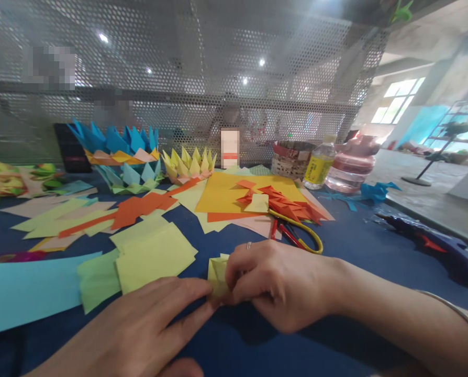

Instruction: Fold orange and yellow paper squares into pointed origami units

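Note:
A small folded piece of pale yellow paper point(217, 277) lies low in the middle of the head view, partly hidden by my fingers. My right hand point(271, 283) is closed on its right side, fingers curled and pinching it. From the left, my left hand point(155, 319) holds the paper's lower left edge between its fingertips. Just behind my left hand is a stack of square yellow paper sheets point(155, 256). Scissors point(297, 233) with yellow and red handles lie behind my right hand.
Folded orange paper pieces point(283, 201) lie on yellow-orange sheets point(222, 191). Blue paper point(33, 288) is at left. Behind stand a blue pointed paper piece point(120, 141), a yellow one point(189, 165), a round basket point(292, 157), a bottle point(319, 165) and a pink jug point(352, 165). A dark glue gun point(434, 243) lies right.

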A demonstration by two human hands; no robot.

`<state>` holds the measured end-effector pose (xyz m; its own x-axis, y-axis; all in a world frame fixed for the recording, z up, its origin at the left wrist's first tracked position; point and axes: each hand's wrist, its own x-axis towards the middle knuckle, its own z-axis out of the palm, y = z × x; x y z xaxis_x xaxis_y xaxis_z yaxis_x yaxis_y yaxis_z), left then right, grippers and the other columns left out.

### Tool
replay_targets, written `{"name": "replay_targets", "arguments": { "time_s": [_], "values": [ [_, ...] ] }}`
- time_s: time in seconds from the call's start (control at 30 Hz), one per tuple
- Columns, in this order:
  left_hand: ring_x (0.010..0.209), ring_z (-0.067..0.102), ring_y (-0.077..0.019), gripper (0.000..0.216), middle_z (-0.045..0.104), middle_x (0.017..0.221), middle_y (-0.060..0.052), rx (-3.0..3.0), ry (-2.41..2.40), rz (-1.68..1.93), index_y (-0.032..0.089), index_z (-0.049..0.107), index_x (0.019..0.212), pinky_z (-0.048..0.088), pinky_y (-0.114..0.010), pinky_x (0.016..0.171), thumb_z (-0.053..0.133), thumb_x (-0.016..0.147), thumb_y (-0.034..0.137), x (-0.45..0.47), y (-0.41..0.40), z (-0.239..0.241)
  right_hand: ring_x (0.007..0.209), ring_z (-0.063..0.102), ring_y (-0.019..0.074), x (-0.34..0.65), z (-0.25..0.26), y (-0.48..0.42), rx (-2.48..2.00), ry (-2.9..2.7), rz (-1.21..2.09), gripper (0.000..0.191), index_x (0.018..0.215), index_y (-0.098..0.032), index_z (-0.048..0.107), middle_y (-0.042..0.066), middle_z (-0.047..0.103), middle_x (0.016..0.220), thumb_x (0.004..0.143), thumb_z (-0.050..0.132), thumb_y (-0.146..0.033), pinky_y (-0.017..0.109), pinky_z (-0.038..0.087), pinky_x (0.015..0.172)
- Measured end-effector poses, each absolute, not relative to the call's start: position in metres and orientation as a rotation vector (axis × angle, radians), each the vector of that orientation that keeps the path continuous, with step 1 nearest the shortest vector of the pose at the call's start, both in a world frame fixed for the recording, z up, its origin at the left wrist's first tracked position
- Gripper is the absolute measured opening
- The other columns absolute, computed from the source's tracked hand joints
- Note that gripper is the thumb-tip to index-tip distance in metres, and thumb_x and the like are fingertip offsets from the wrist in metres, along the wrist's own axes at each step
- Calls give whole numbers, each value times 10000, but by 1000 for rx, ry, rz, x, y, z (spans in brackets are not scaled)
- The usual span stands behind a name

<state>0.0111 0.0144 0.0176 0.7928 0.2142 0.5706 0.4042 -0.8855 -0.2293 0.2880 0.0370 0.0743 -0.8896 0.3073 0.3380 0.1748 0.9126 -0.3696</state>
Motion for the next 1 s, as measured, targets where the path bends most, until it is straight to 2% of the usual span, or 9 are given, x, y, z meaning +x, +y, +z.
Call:
{"name": "replay_targets", "arguments": {
  "time_s": [0.17, 0.63, 0.73, 0.87, 0.93, 1.0],
  "values": [
    [1015, 707, -165, 485, 736, 1190, -40, -2614, -455, -762, 232, 687, 1275, 574, -215, 967, 442, 1089, 607, 12, 15, 17, 821, 668, 168, 286, 72, 37, -376, -2732, 369, 352, 879, -120, 791, 62, 738, 909, 725, 539, 72, 248, 516, 745],
    [1043, 699, -160, 462, 720, 1237, -41, -2638, -473, -746, 237, 675, 1317, 568, -198, 953, 435, 1101, 567, 10, 14, 15, 669, 572, 150, 292, 72, 43, -418, -2749, 271, 243, 671, -152, 705, 25, 659, 737, 694, 542, 27, 270, 435, 617],
    [1040, 706, -156, 470, 728, 1232, -39, -2650, -488, -726, 240, 678, 1334, 570, -194, 955, 427, 1104, 564, 9, 14, 13, 742, 636, 160, 293, 71, 47, -413, -2674, 299, 283, 763, -145, 738, 46, 714, 823, 712, 527, 35, 266, 486, 676],
    [1064, 713, -154, 493, 729, 1268, -28, -2656, -511, -701, 264, 662, 1381, 569, -192, 968, 434, 1095, 595, 7, 15, 11, 967, 691, 200, 295, 73, 50, -476, -2619, 316, 483, 1053, -135, 771, 96, 744, 1084, 717, 495, 76, 322, 543, 890],
    [1084, 716, -159, 513, 727, 1295, -21, -2651, -514, -669, 280, 650, 1412, 569, -200, 983, 436, 1088, 615, 5, 16, 9, 970, 681, 209, 295, 75, 50, -528, -2676, 327, 506, 1115, -133, 762, 106, 721, 1109, 735, 504, 81, 325, 551, 873],
    [1093, 718, -155, 521, 727, 1312, -15, -2649, -501, -639, 289, 643, 1431, 566, -196, 992, 436, 1087, 619, 3, 17, 7, 959, 672, 207, 295, 77, 50, -562, -2714, 356, 467, 1094, -129, 755, 109, 703, 1103, 759, 512, 87, 312, 553, 851]
  ]
}}
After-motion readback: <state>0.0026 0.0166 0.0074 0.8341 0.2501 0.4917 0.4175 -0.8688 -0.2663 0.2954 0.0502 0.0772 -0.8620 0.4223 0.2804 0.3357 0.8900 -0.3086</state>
